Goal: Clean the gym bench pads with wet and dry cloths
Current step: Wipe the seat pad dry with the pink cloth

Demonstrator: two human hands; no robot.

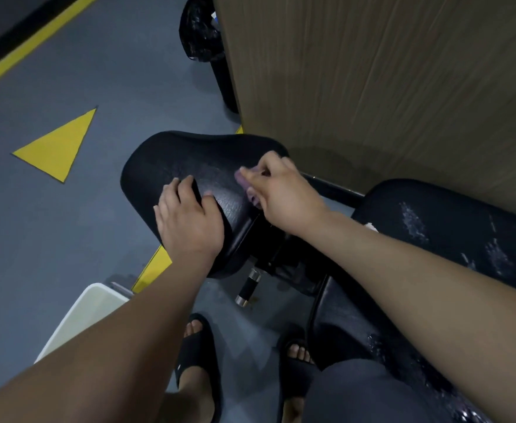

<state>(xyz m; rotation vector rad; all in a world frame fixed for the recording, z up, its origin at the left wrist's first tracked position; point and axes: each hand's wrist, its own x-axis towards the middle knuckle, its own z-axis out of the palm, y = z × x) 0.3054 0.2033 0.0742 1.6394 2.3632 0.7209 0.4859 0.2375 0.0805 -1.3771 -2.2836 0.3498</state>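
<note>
A black seat pad of the gym bench sits in the middle of the view, its surface cracked. My left hand grips the pad's near left edge, fingers over the top. My right hand holds a purple cloth bunched under its fingers against the right side of the seat pad. The long black back pad runs to the lower right, its cover flaking in white patches.
A wooden panel wall stands close on the right. A white bin is at the lower left. A black adjustment knob hangs under the seat. My feet in black slides stand on grey floor with yellow markings.
</note>
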